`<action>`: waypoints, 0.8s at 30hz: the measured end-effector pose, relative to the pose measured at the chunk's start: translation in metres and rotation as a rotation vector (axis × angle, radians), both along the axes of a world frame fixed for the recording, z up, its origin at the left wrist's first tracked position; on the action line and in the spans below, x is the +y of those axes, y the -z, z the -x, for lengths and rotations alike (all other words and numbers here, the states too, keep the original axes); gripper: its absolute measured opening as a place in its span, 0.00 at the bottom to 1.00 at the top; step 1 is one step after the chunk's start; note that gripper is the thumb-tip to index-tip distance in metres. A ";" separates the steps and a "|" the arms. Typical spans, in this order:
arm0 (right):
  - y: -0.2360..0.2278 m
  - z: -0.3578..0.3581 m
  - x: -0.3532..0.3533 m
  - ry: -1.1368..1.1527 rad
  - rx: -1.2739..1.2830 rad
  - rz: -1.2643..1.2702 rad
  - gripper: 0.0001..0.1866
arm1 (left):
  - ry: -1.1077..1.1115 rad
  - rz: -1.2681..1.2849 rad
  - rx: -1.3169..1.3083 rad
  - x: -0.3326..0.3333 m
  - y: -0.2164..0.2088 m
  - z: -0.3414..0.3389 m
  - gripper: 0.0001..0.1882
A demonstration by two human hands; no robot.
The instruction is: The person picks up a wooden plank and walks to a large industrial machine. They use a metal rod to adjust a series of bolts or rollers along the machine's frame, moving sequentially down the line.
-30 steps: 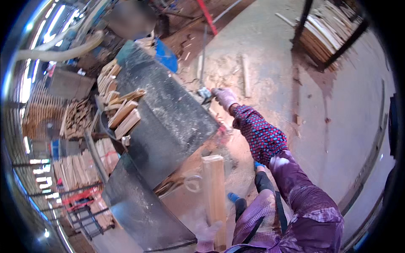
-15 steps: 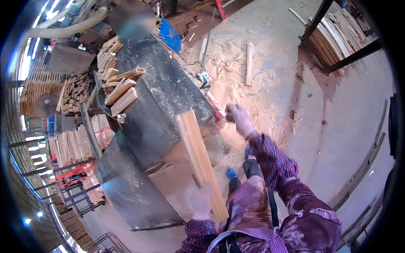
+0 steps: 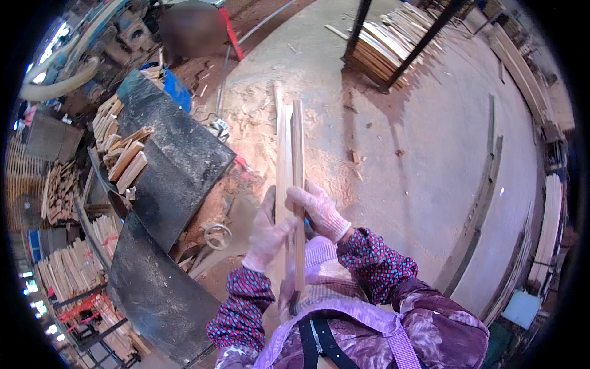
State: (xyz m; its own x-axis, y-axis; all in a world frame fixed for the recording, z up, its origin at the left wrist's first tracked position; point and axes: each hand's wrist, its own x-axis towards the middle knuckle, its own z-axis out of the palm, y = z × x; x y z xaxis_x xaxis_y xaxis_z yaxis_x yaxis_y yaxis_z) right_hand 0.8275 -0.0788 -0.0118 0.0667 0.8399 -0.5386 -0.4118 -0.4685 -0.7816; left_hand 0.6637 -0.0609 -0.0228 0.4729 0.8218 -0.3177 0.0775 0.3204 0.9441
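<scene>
Sawdust (image 3: 249, 123) covers part of the grey workshop floor (image 3: 424, 203). Held up in front of the body, between the two gloved hands, are a pale strip (image 3: 281, 154) of wood and, just beside it, a darker strip (image 3: 298, 138), both running lengthwise away from the person. Blur at their lower ends makes it hard to say whether these are two separate pieces. The left hand (image 3: 265, 237) has its fingers closed around the pale strip, thumb across the front; the right hand (image 3: 316, 212) has its fingers narrowed on the darker strip. The step in hand looks to be a two-handed hold, perhaps lining the wood up. Any next move calls for a firm, even grip, keeping the long far ends from swinging apart.

Near the lower ends is a lilac apron (image 3: 369, 313). Beyond the far ends, a stick (image 3: 278, 92) lies on the floor. To the left stands a dark desk (image 3: 178, 126) dusted with shavings, with a heap of offcuts (image 3: 128, 163) on its far side and a handwheel (image 3: 217, 236) near its closer corner. Farther off, at upper right, sits a stack of boards (image 3: 375, 50).
</scene>
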 end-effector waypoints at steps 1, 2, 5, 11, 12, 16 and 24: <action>-0.008 -0.008 -0.003 -0.019 0.001 0.031 0.19 | -0.008 0.112 -0.222 0.002 0.001 -0.006 0.43; -0.016 -0.013 -0.009 0.043 0.096 0.005 0.19 | 0.008 0.188 -0.314 0.003 -0.003 -0.009 0.42; -0.025 -0.035 -0.022 0.176 0.294 -0.079 0.19 | 0.032 0.379 -0.552 0.006 -0.010 -0.018 0.40; -0.013 -0.098 -0.046 0.228 0.308 -0.052 0.17 | 0.212 0.346 -0.502 0.014 -0.047 -0.074 0.43; -0.009 -0.110 -0.047 0.244 0.315 -0.041 0.16 | 0.221 0.340 -0.491 0.017 -0.047 -0.086 0.44; -0.022 -0.154 -0.039 0.283 0.304 -0.125 0.17 | 0.225 0.320 -0.444 0.028 -0.043 -0.136 0.47; -0.032 -0.271 -0.007 0.099 -0.282 -0.118 0.30 | 0.293 0.329 -0.410 0.069 -0.003 -0.269 0.39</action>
State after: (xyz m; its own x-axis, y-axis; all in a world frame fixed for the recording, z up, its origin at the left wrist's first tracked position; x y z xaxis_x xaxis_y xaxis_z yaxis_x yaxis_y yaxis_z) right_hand 1.0988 -0.0861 0.0206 0.2840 0.8775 -0.3865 -0.2099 -0.3364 -0.9180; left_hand 0.9329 0.0086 -0.0200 0.8023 0.5287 -0.2771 -0.1427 0.6208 0.7709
